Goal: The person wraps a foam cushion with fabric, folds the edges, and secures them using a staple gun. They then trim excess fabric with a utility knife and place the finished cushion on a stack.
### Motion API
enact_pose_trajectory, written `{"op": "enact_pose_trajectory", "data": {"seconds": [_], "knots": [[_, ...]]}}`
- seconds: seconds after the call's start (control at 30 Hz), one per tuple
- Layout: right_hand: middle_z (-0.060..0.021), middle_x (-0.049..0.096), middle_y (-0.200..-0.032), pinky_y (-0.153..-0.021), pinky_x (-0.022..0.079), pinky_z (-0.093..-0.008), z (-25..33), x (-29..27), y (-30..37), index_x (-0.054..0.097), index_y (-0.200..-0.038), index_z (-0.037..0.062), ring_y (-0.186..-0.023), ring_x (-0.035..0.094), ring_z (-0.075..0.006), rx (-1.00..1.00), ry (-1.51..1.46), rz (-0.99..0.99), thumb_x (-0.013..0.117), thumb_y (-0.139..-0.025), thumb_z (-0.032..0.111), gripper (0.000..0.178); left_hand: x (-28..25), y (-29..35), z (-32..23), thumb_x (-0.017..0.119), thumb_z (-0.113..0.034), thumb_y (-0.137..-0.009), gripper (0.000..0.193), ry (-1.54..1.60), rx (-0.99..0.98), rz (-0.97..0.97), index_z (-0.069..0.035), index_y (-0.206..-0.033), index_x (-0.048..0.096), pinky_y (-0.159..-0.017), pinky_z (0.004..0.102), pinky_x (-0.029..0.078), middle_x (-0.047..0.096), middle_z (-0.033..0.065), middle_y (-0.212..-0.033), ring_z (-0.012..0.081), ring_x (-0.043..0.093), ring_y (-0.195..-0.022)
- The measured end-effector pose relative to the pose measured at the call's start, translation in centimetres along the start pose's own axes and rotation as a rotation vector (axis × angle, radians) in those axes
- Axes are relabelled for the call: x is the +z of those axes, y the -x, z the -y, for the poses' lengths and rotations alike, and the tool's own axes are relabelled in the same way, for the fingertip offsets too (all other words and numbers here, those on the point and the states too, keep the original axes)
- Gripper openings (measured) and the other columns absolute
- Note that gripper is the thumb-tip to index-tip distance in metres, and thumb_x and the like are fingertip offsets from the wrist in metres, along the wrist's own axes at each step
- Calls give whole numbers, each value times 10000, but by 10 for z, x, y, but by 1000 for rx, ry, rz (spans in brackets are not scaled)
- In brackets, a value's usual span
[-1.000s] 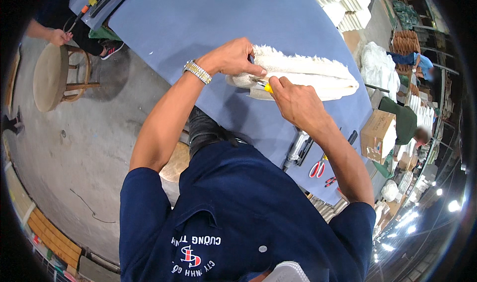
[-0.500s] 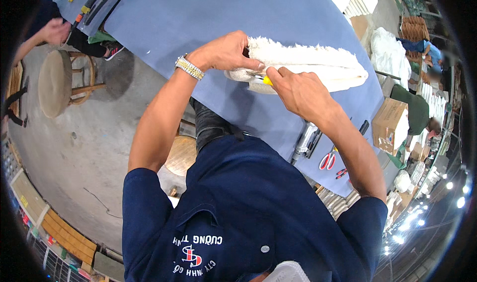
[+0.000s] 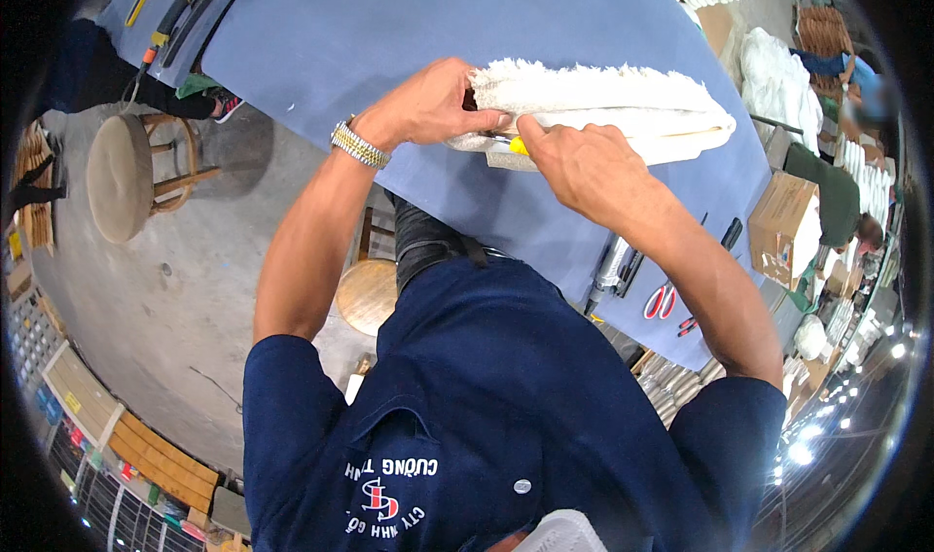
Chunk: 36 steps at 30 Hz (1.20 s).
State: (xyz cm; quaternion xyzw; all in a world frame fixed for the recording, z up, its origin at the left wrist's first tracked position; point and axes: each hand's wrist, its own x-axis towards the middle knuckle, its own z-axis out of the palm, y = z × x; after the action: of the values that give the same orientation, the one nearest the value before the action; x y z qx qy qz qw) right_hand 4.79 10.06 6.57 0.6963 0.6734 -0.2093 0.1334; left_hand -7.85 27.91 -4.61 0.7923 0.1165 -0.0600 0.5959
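A long, off-white padded fabric piece [image 3: 593, 91] with a frayed far edge lies across the blue tabletop in front of me. My left hand [image 3: 438, 105], a metal watch at its wrist, grips the left end, with the thumb on top and the other fingers hidden behind the cloth. In my right hand [image 3: 592, 171] is a small yellow-handled tool [image 3: 518, 146], mostly covered by the fingers. Its thin metal end points left, against the cloth's near edge just below my left thumb. What that tip touches is too small to make out.
On the tabletop [image 3: 321, 56], near my right forearm, lie a grey power tool [image 3: 609, 268], red-handled scissors [image 3: 660, 301] and another red-handled tool [image 3: 688, 326]. A cardboard box [image 3: 778, 223] stands to the right. Leftward are a padded stool [image 3: 122, 178] and a person's dark-clothed leg [image 3: 161, 95].
My right fingers have moved a little closer to my left thumb, with the tool still held. The other person's hand at the upper left is no longer visible. The whole view has shifted slightly.
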Motion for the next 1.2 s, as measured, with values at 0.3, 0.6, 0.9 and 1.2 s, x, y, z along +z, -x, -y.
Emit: {"op": "enact_pose_trajectory", "data": {"seconds": [0.3, 0.6, 0.9, 1.2], "knots": [[-199, 735, -789, -661, 584, -483, -6, 1, 5, 525, -1113, 8, -762, 746, -394, 26, -7, 45, 512, -984, 122, 172, 5, 11, -5, 783, -252, -936, 345, 86, 11, -32, 28, -1132, 739, -744, 301, 529, 774, 47, -963, 82, 620, -825], [-220, 719, -814, -649, 550, -534, -9, 4, 10, 476, -1103, 37, -772, 719, -432, 76, -5, 62, 520, -973, 109, 155, 13, 9, 4, 783, -283, -926, 332, 6, -7, -97, 27, -1044, 761, -650, 316, 501, 754, 58, -838, 79, 594, -729], [-205, 723, -897, -684, 546, -519, -35, 10, 39, 557, -1168, 80, -816, 707, -418, 57, -66, -110, 572, -976, 183, 218, 21, 13, 4, 753, -331, -957, 354, 179, 93, -231, 17, -892, 761, -590, 312, 461, 679, -2, -716, 71, 539, -659], [-182, 691, -966, -787, 519, -508, 1, 13, -19, 648, -1043, 49, -909, 669, -413, 209, -272, -266, 719, -912, 264, 262, 50, 6, 28, 616, -302, -1063, 323, 537, 37, -335, -16, -1015, 760, -697, 237, 463, 656, -67, -837, 27, 525, -775]]}}
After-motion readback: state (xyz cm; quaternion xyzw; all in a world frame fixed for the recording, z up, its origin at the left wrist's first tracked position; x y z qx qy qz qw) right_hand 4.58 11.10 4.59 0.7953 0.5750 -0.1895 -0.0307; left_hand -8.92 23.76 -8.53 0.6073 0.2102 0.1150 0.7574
